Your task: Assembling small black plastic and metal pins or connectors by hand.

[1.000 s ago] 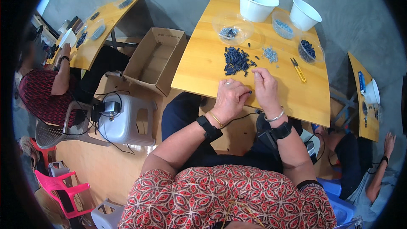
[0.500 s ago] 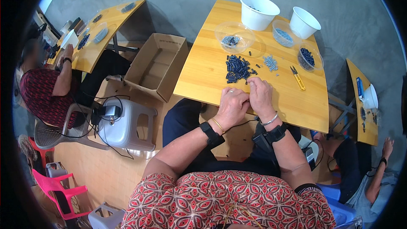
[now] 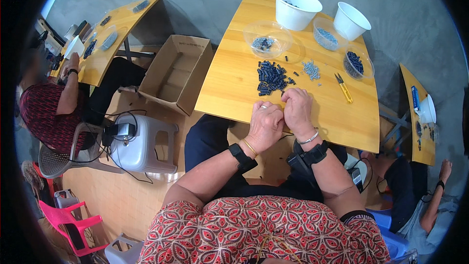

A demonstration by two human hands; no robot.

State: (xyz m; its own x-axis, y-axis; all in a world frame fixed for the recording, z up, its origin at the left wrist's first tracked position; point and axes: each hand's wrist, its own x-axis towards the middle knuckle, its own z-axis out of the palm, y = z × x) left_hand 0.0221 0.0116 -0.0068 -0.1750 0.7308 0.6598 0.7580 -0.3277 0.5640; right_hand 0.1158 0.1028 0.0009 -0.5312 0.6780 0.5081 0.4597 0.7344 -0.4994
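Note:
My left hand [image 3: 266,123] is closed at the front edge of the wooden table [image 3: 220,80], its fingers curled in toward my right hand [image 3: 298,111]. The right fingers are closed in a pinch. Whatever either hand grips is hidden or too small to name. Just beyond my fingertips lies a heap of short dark blue tube-like pieces [image 3: 271,78]. To its right is a small pile of grey screw-like pieces [image 3: 311,70]. Yellow-handled thread snips [image 3: 345,89] lie further right, apart from my hands.
Behind the heaps stand clear tubs of grey and dark parts [image 3: 267,49], [image 3: 326,39], [image 3: 356,63] and two white buckets [image 3: 295,12], [image 3: 351,22]. An open cardboard box [image 3: 177,76] and grey stool [image 3: 146,142] stand left. Co-workers sit at tables on both sides.
The whole view has shifted slightly. My hands stay close together at the table edge, with only small finger movement. The heaps and the snips look the same.

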